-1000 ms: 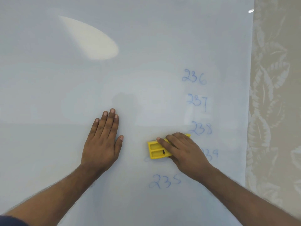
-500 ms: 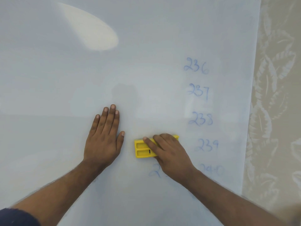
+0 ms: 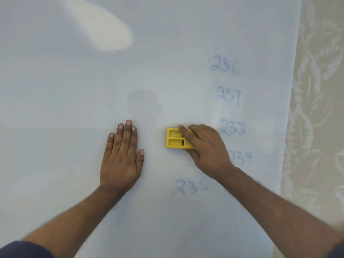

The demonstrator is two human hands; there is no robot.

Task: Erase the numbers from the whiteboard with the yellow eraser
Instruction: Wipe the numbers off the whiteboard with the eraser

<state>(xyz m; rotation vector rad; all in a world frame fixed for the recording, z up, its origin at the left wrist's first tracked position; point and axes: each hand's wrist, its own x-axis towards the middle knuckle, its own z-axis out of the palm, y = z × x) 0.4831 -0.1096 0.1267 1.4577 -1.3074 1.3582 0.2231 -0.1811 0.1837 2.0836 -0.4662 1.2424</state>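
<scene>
Centre of frame: right hand (image 3: 206, 148) fingers closed around the yellow eraser (image 3: 176, 140), pressing it flat on the whiteboard (image 3: 74, 90). Left hand (image 3: 122, 155) flat on the board just left of it, fingers spread, holding nothing. Blue numbers 236 (image 3: 225, 65), 237 (image 3: 228, 95), 238 (image 3: 232, 128) stacked at right; 239 (image 3: 241, 158) partly behind the wrist; 235 (image 3: 189, 187) below. Glare patch (image 3: 104, 28) upper left, patterned wall (image 3: 316, 108) right edge.
</scene>
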